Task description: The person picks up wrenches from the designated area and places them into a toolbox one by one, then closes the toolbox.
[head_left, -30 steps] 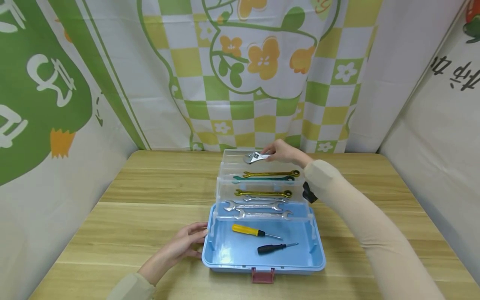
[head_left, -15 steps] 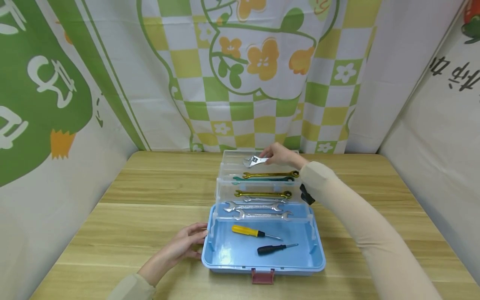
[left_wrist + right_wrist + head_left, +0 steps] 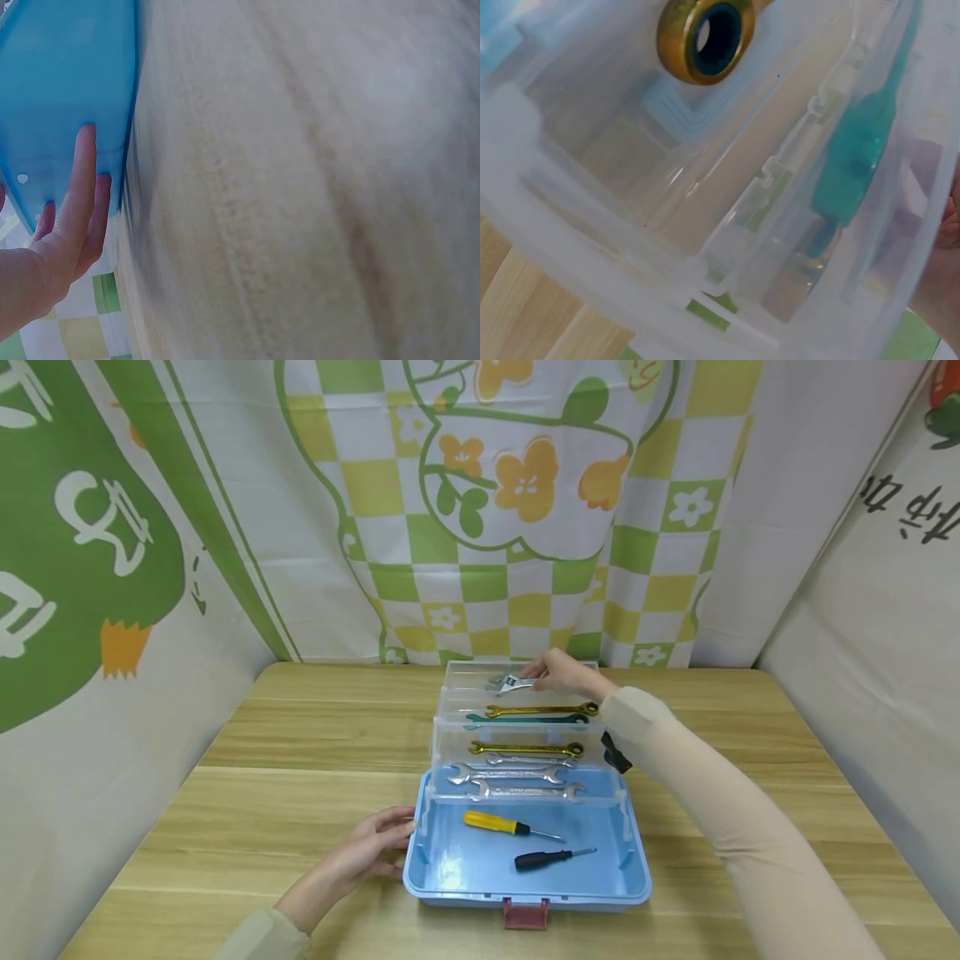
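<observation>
My right hand [image 3: 561, 672] holds a silver adjustable wrench [image 3: 513, 684] by its handle at the rearmost compartment of a toolbox's clear trays [image 3: 444, 735]. The wrench head points left. In the right wrist view, the tray wall partly covers the hand. My left hand [image 3: 375, 842] rests its extended fingers against the left side of the light blue toolbox [image 3: 450, 877]; the left wrist view shows them along the blue wall [image 3: 67, 90]. Gold combination wrenches [image 3: 536, 710], a green wrench [image 3: 528, 719] and silver open-end wrenches [image 3: 517, 773] lie in the trays.
Inside the toolbox base lie a yellow-handled screwdriver [image 3: 491, 822] and a black-handled screwdriver [image 3: 543, 859]. A dark red latch [image 3: 525, 913] hangs at the front. The wooden table [image 3: 300, 752] extends around the box, with a patterned curtain [image 3: 480, 593] behind.
My right hand has come down slightly, lowering the adjustable wrench toward the rear compartment, and the wrench head has tilted. My left hand stays at the toolbox's side.
</observation>
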A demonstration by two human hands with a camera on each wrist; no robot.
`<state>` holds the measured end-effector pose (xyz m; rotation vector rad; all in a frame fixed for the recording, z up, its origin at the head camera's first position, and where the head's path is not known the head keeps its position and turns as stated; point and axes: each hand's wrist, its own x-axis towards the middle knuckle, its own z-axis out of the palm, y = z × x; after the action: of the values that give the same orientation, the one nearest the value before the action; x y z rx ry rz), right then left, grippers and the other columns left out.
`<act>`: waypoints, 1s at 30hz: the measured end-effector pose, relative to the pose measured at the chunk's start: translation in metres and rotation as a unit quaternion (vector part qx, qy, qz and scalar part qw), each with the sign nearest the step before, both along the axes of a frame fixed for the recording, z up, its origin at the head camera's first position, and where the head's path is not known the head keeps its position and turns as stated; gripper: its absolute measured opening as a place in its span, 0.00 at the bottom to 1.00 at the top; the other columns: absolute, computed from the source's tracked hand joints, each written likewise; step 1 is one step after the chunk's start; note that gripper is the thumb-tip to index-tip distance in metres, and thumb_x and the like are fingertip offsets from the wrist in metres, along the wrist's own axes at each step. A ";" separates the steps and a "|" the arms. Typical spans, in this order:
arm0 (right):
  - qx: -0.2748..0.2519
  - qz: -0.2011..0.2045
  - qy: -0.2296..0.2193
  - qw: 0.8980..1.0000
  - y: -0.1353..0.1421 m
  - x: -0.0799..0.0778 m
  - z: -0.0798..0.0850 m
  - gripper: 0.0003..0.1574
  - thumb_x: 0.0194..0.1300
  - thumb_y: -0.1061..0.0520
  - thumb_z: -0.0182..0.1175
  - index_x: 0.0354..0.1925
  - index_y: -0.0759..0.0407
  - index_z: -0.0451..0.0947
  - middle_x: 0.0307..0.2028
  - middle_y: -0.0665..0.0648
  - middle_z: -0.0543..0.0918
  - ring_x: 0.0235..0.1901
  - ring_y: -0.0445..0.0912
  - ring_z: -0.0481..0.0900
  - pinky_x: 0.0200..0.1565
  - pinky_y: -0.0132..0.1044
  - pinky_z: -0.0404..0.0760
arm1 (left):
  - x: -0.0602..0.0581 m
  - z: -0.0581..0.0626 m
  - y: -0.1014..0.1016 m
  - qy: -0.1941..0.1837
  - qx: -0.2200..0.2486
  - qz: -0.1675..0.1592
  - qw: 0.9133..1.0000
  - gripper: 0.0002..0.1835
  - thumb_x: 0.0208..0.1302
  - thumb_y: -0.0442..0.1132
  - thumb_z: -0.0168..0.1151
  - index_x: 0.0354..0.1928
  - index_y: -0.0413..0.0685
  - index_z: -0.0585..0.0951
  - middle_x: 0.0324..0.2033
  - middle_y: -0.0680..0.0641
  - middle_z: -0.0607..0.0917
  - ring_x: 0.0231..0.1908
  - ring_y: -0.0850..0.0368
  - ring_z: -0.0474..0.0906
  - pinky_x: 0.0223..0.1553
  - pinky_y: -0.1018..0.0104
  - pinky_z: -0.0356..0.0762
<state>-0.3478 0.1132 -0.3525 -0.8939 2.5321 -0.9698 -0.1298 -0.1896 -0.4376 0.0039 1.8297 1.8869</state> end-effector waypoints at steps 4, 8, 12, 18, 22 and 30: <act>0.025 -0.013 0.015 0.999 -0.002 0.014 0.010 0.16 0.57 0.69 0.54 0.46 0.69 0.76 0.48 0.67 0.76 0.44 0.55 0.74 0.45 0.43 0.77 | 0.000 -0.001 0.000 0.000 0.001 0.000 1.000 0.34 0.64 0.43 0.49 0.62 0.27 0.50 0.52 0.33 0.68 0.44 0.51 0.74 0.39 0.49 0.78; 0.029 -0.026 0.021 0.999 -0.001 0.016 0.010 0.17 0.56 0.70 0.54 0.46 0.69 0.76 0.46 0.66 0.77 0.43 0.55 0.75 0.44 0.42 0.77 | 0.001 -0.001 0.000 0.001 0.001 -0.001 1.000 0.34 0.64 0.43 0.49 0.62 0.27 0.49 0.52 0.33 0.67 0.44 0.51 0.74 0.38 0.49 0.78; 0.029 -0.037 0.024 0.999 -0.002 0.017 0.011 0.16 0.55 0.70 0.55 0.45 0.68 0.77 0.44 0.66 0.78 0.43 0.55 0.75 0.43 0.42 0.78 | 0.000 -0.002 0.000 0.001 0.002 -0.003 1.000 0.34 0.65 0.43 0.48 0.62 0.27 0.49 0.53 0.32 0.67 0.44 0.50 0.74 0.38 0.49 0.78; 0.028 -0.049 0.034 0.998 -0.001 0.018 0.011 0.16 0.53 0.71 0.56 0.43 0.68 0.77 0.40 0.65 0.80 0.40 0.53 0.77 0.41 0.39 0.79 | 0.000 -0.001 0.000 0.000 -0.006 0.001 1.000 0.35 0.63 0.44 0.50 0.62 0.27 0.50 0.53 0.32 0.66 0.45 0.50 0.74 0.39 0.50 0.78; 0.007 -0.062 0.030 0.998 0.002 0.020 0.016 0.16 0.54 0.69 0.57 0.44 0.68 0.77 0.40 0.65 0.80 0.40 0.53 0.77 0.40 0.39 0.79 | 0.000 -0.001 -0.001 0.001 -0.012 0.002 1.000 0.35 0.63 0.44 0.50 0.62 0.27 0.50 0.53 0.32 0.67 0.45 0.50 0.74 0.39 0.51 0.78; -0.027 -0.054 0.036 0.998 0.012 0.027 0.022 0.17 0.55 0.67 0.56 0.46 0.70 0.75 0.42 0.68 0.79 0.42 0.56 0.76 0.43 0.41 0.78 | -0.001 0.000 -0.001 0.005 -0.012 -0.002 1.000 0.34 0.63 0.43 0.50 0.61 0.26 0.49 0.53 0.30 0.66 0.45 0.49 0.74 0.38 0.51 0.78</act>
<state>-0.3213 0.1255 -0.3310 -0.8295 2.6506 -1.0618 -0.1308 -0.1905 -0.4373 0.0092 1.8564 1.8656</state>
